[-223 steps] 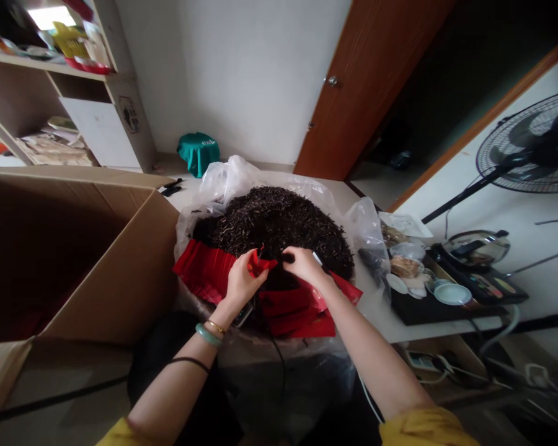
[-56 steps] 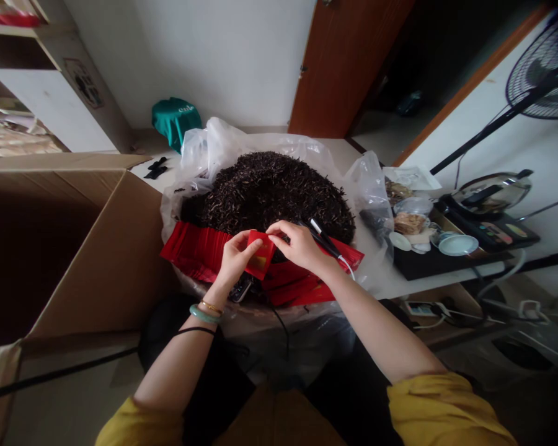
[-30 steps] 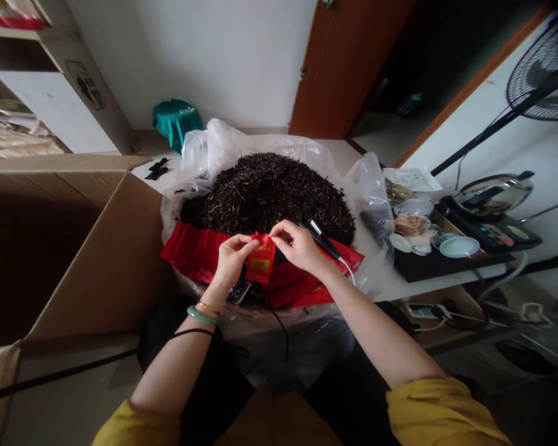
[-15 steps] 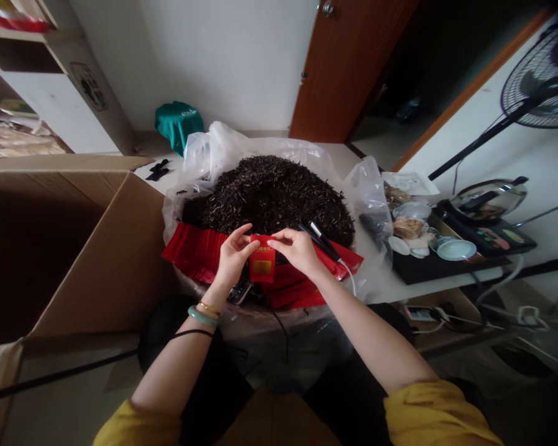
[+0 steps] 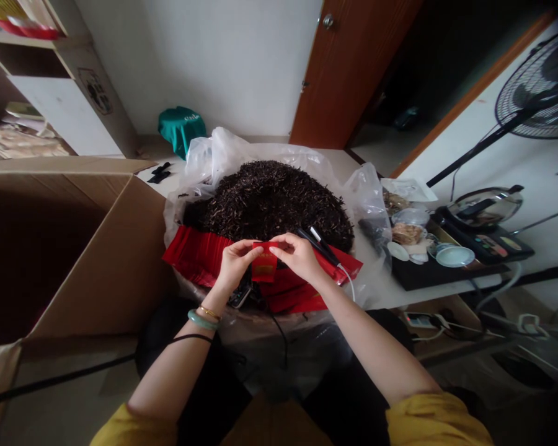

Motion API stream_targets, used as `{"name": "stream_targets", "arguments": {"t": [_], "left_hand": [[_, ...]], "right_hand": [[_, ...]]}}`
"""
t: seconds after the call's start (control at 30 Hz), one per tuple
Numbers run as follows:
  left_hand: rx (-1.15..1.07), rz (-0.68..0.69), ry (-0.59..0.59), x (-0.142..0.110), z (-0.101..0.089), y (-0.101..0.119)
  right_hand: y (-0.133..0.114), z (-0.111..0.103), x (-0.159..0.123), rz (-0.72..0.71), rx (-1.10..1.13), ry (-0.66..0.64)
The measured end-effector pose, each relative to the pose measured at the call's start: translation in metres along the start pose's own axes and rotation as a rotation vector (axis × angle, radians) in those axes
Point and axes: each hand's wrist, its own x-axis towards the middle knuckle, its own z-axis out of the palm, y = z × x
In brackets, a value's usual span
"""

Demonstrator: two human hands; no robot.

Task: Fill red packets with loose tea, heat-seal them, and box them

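A small red packet (image 5: 264, 270) with gold print hangs between my two hands. My left hand (image 5: 235, 265) pinches its upper left corner between thumb and fingers. At the upper right corner my right hand (image 5: 298, 255) grips it the same way. Behind them rises a heap of dark, dry loose tea leaves (image 5: 279, 195) on clear plastic sheeting (image 5: 218, 148). A row of red packets (image 5: 193, 255) lies to the left of my hands, and more red packets (image 5: 292, 291) lie beneath my right wrist. A black handheld tool with a white cord (image 5: 323, 248) rests beside my right hand.
A large open cardboard box (image 5: 97, 260) stands at the left. On the right are a black tray (image 5: 439, 275), a white bowl (image 5: 454, 254), a glass kettle (image 5: 486, 204) and a standing fan (image 5: 534, 99). A power strip (image 5: 418, 320) sits on a lower shelf.
My left fingers, raised and spread before, have closed down onto the packet's top edge. Both hands now pinch the top corners. The view has shifted slightly.
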Motion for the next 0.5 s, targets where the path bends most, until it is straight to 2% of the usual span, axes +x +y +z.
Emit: {"name": "stream_targets", "arguments": {"t": [0.13,0.3,0.37,0.5], "left_hand": [[0.081,0.019,-0.117,-0.002,0.000,0.001],[0.255,0.133,-0.264,-0.004,0.000,0.001],[0.275,0.146,-0.306,-0.005,0.000,0.000],[0.273,0.158,-0.377,-0.005,-0.002,-0.005]], "right_hand": [[-0.004,-0.002,-0.009,-0.120,-0.073,-0.004],[-0.009,-0.007,-0.022,-0.350,-0.215,-0.034],[-0.014,-0.012,-0.023,-0.384,-0.263,-0.101],[-0.027,-0.019,-0.017,-0.365,-0.319,-0.210]]}}
